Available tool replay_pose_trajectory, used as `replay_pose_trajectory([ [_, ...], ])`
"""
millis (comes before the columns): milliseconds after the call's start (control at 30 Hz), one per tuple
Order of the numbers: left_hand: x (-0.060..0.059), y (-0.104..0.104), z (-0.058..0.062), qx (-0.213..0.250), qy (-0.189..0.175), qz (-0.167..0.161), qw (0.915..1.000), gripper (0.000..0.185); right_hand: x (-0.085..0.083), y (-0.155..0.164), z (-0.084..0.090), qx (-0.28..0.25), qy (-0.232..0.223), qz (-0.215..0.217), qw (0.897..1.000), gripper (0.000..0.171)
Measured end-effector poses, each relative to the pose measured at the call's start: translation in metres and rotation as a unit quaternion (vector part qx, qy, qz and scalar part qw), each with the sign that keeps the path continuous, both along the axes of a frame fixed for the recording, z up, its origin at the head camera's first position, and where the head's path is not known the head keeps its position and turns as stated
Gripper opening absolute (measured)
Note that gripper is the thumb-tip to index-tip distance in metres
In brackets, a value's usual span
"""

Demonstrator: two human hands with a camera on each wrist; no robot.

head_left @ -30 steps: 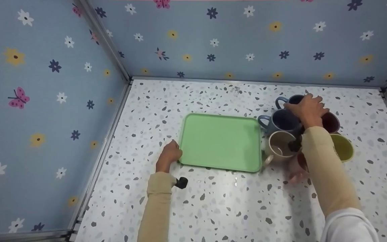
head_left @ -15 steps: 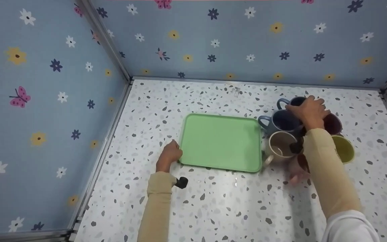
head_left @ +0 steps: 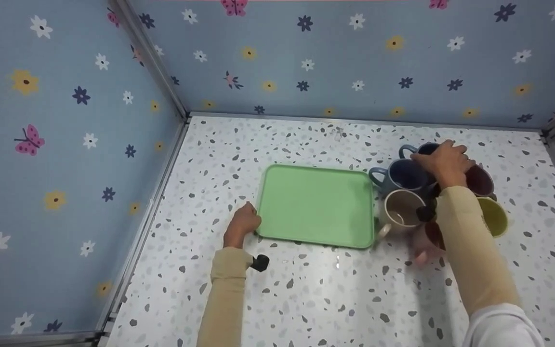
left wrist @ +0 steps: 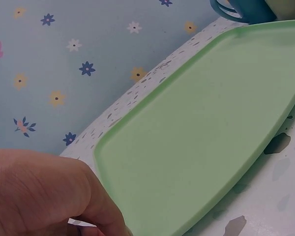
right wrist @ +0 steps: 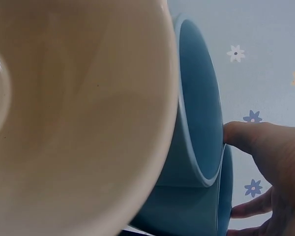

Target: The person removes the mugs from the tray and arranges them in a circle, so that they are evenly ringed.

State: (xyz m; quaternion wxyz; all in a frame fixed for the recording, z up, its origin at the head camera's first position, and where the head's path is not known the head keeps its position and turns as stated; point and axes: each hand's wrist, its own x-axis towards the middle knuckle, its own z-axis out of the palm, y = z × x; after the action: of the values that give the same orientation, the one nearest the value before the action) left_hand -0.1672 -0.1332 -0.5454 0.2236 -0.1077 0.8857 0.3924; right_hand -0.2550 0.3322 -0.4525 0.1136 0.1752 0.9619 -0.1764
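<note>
My left hand (head_left: pixel 244 222) pinches the left edge of a light green tray (head_left: pixel 316 207), which lies flat on the table; the left wrist view shows thumb and finger at the tray's near corner (left wrist: pixel 152 216). At the back right my right hand (head_left: pixel 443 164) grips the rearmost blue mug (head_left: pixel 428 147) from above, mostly covering it. In the right wrist view its thumb meets the rims where this mug (right wrist: pixel 227 182) and a second blue mug (right wrist: pixel 201 98) touch. That front blue mug (head_left: pixel 405 176) stands against the tray's right side.
Beside the tray, a cream mug (head_left: pixel 393 217) and a partly hidden pink mug (head_left: pixel 424 246) stand near my right sleeve. A maroon mug (head_left: pixel 481 180) and a yellow-green mug (head_left: pixel 495 217) are farther right. Flowered walls (head_left: pixel 330 62) bound the speckled table (head_left: pixel 306 294).
My right hand and the rear blue mug have shifted slightly right and toward me. The maroon mug has also moved a little right. My left hand has stayed on the tray's edge.
</note>
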Motion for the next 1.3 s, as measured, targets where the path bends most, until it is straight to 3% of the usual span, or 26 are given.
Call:
replay_pose_trajectory([
  [467, 0.0, 0.001, 0.0, -0.012, -0.005, -0.008, 0.9999, 0.007, 0.003, 0.002, -0.001, 0.0, -0.005, 0.004, 1.0, 0.111],
  [667, -0.001, 0.001, -0.001, -0.013, -0.001, -0.006, 0.9999, 0.006, 0.005, 0.019, 0.001, -0.023, 0.008, 0.042, 0.999, 0.095],
  [933, -0.002, -0.001, -0.003, -0.011, 0.002, -0.009, 0.9999, 0.005, 0.006, 0.04, 0.001, -0.095, 0.044, 0.091, 0.99, 0.075],
  [1067, -0.002, -0.001, -0.002, -0.013, -0.001, -0.013, 0.9998, 0.006, 0.007, 0.047, 0.003, -0.106, 0.036, 0.107, 0.988, 0.069],
  [1300, -0.001, 0.0, 0.0, -0.016, 0.001, -0.015, 0.9998, 0.006, 0.011, 0.059, 0.0, -0.11, 0.07, 0.128, 0.983, 0.056],
])
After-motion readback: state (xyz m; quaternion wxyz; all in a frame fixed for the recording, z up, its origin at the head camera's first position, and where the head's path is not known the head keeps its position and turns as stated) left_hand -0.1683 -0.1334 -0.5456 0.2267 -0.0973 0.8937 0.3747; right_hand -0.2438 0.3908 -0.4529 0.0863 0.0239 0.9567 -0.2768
